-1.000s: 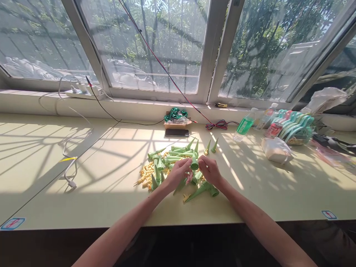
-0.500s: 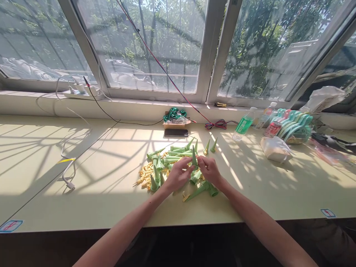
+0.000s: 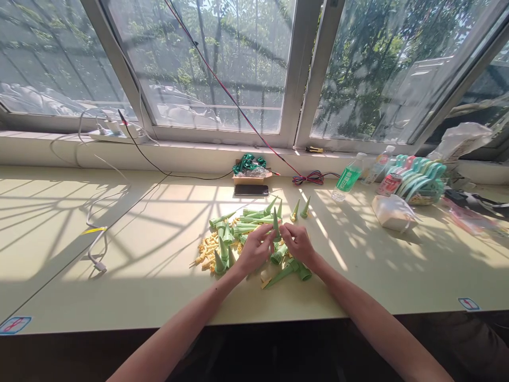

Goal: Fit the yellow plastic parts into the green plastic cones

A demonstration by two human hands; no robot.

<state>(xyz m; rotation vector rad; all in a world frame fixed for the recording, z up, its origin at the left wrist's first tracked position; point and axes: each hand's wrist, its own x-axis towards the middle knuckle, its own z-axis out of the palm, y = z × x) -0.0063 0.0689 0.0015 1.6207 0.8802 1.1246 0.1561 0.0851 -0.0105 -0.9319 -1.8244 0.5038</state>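
Pointed tip up, a green plastic cone-shaped spike (image 3: 275, 218) stands between my hands above the pile. My left hand (image 3: 257, 249) is closed on its lower part. Against the spike's right side, my right hand (image 3: 299, 245) has its fingers pinched together; whatever they grip is hidden. Around the hands lie several loose green spikes (image 3: 248, 229), some upright and some on their sides. Small yellow plastic valve-like pieces (image 3: 207, 254) are heaped at the left of the pile. Two green spikes with yellow pieces at their bases (image 3: 295, 211) stand behind my right hand.
A black phone (image 3: 251, 190) lies before a small cardboard box (image 3: 250, 180). To the right are a green-labelled bottle (image 3: 348, 179), a drink can (image 3: 389, 184), a white tissue pack (image 3: 393, 213) and pastel hangers (image 3: 423, 183). A white cable (image 3: 97, 260) lies left.
The spike and both hands have shifted very slightly left, with the left fingers drawn a little closer around the spike. The pile looks the same.
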